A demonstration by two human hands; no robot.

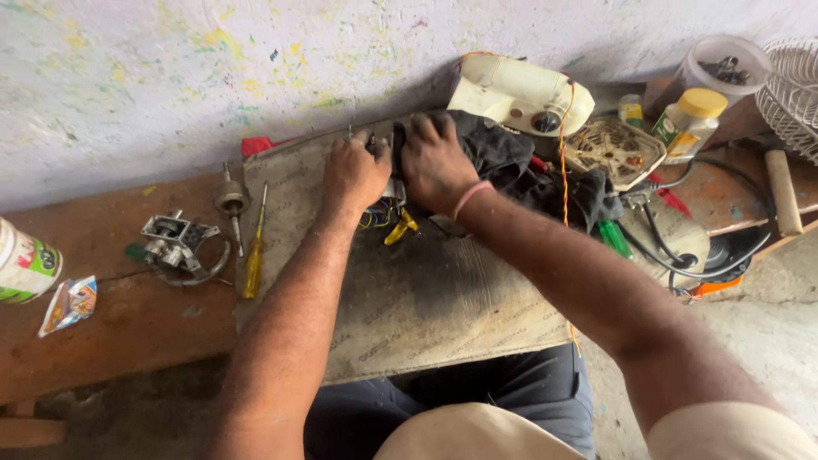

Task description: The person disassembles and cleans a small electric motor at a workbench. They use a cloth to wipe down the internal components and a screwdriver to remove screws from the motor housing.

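My left hand (354, 173) grips a small metal part with coloured wires (385, 213) near the far edge of a grey mat (426, 298). My right hand (436, 162), with a pink band on the wrist, presses a black cloth (511, 162) against that same part. A yellow clip (399, 228) hangs just below the two hands. Most of the metal part is hidden by my fingers and the cloth.
A yellow-handled screwdriver (253, 255), a metal spindle (230, 200) and a metal bracket (175, 243) lie left on the wooden bench (128, 324). A cream housing (520, 94), slotted plate (613, 149), jars (692, 119), wire grille (792, 89), black cables (682, 264) and a can (25, 264) stand around.
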